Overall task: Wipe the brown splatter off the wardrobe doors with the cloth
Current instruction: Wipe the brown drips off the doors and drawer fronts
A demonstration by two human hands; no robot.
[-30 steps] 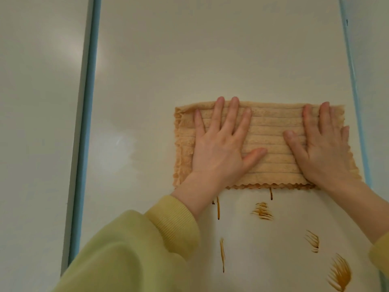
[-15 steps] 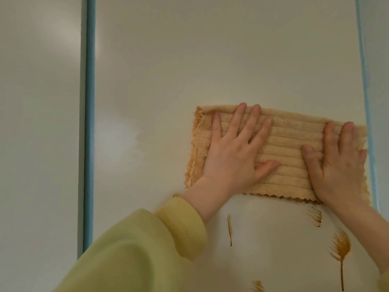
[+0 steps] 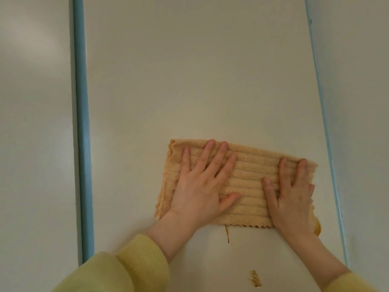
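Tan ribbed cloth [image 3: 250, 186] on wardrobe door [image 3: 189, 81], left hand [image 3: 200, 186] & right hand [image 3: 292, 199] pressed flat, fingers spread; brown splatter [image 3: 255, 281] nearer.

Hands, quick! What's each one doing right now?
Left hand: open, fingers spread, pressed flat on the cloth, not gripping it.
Right hand: open, flat on the cloth's right end, not gripping it.

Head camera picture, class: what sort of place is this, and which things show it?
Probably a bedroom or other home room, close up to a wardrobe: pale door panel, blue edge strip, and both hands pressing a ribbed cloth over brown splatter.
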